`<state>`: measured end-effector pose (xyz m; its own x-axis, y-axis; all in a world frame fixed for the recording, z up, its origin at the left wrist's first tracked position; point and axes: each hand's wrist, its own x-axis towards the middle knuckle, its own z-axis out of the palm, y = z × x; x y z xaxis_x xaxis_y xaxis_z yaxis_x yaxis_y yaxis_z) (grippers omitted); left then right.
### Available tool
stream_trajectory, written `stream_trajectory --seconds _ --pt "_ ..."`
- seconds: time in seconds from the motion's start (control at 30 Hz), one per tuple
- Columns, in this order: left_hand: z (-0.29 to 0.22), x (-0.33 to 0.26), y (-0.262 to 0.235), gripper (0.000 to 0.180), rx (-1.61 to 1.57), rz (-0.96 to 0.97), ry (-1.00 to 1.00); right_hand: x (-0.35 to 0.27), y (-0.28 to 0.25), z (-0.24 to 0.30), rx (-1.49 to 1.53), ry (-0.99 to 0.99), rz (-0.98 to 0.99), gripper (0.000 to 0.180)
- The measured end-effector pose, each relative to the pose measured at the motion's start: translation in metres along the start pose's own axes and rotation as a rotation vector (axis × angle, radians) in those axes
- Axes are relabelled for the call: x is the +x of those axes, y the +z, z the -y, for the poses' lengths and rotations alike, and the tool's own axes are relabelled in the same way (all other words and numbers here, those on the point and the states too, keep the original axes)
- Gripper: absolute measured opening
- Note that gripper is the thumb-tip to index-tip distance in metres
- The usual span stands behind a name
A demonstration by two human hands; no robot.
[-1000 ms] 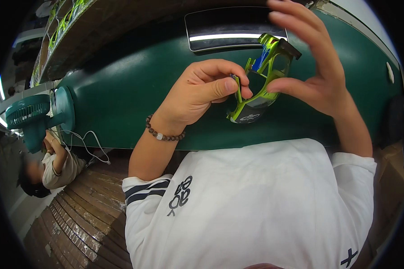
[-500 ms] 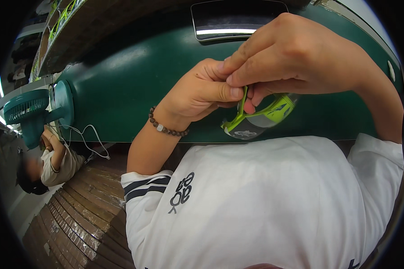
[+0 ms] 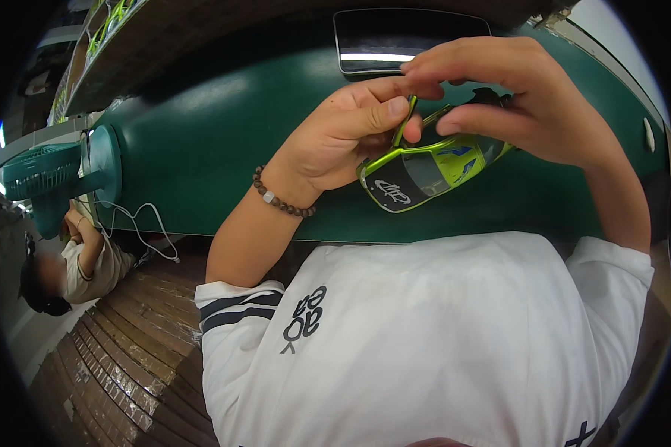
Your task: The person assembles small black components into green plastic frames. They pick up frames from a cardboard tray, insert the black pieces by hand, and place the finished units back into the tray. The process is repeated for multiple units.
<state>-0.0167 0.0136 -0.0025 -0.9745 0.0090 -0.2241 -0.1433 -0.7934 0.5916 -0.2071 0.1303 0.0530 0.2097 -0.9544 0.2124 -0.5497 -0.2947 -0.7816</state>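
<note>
Both hands meet on a lime-green toy car body (image 3: 432, 170), held up over the dark green table (image 3: 201, 141). Left hand (image 3: 343, 138) pinches a thin green strip (image 3: 404, 119) between thumb and forefinger at the shell's upper edge; right hand (image 3: 529, 93) curls closed around its far end. Looks like a fitting step, needing a steady, aligned press. No containers show; a black tray (image 3: 395, 37) sits beyond.

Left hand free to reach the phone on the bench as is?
Probably not yet: the left hand is pinching the green toy car together with the right hand. The phone lies just beyond, nothing between.
</note>
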Motion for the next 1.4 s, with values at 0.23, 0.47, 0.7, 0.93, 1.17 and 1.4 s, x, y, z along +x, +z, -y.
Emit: stream_trajectory --seconds 0.23,0.47,0.7,0.93,1.17,1.4 --pt "0.0 0.0 -0.021 0.047 -0.272 0.189 0.046 -0.028 0.01 -0.004 0.432 0.443 -0.069 0.044" --pt "0.011 0.0 -0.007 0.056 0.311 -0.109 0.362 -0.041 0.008 0.012 -0.184 -0.129 -0.285 0.031" --pt "0.004 -0.003 0.014 0.111 0.312 0.006 0.397 -0.048 0.034 0.003 -0.65 -0.65 -0.413 0.021" --pt "0.001 -0.006 0.01 0.107 0.515 0.059 0.537 -0.052 0.038 -0.003 -0.816 -0.681 -0.498 0.022" --pt "0.003 -0.005 0.007 0.101 0.665 0.09 0.659 -0.055 0.04 -0.004 -0.769 -0.601 -0.486 0.02" --pt "0.007 -0.005 0.004 0.079 0.874 0.124 0.765 -0.054 0.044 -0.017 -0.726 -0.68 -0.612 0.037"
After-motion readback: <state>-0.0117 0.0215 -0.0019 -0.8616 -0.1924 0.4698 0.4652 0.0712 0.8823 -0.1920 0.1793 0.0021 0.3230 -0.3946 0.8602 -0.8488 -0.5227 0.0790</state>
